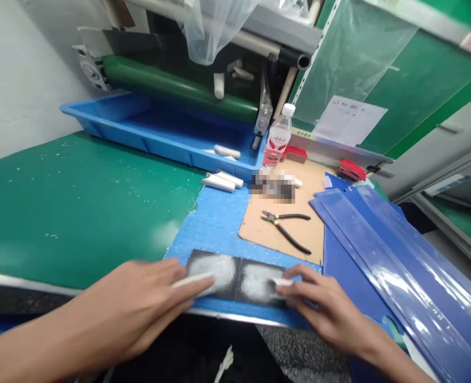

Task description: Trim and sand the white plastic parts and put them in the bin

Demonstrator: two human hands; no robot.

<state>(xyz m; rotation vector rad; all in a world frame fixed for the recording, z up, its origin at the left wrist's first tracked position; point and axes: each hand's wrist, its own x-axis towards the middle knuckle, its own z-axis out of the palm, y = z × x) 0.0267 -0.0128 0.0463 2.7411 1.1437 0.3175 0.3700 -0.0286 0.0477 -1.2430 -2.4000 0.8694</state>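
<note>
I see two small white pieces low in the middle of the frame, each over a dark pad. The left white piece is over the left dark pad, and the right white piece is over the right dark pad. Both pads have white powder in their middles and lie side by side.

My left hand has its fingers close together and grips its piece along the length. My right hand pinches its piece between bent fingers and thumb.

Under the pads I see a blue sheet. Just above and to the right, black-handled pliers lie apart on brown cardboard. Near the middle of the frame, more white pieces lie by a blue tray. A bottle stands upright to the right of the tray. A green roller is at the upper left, and long clear strips lie at the right.
</note>
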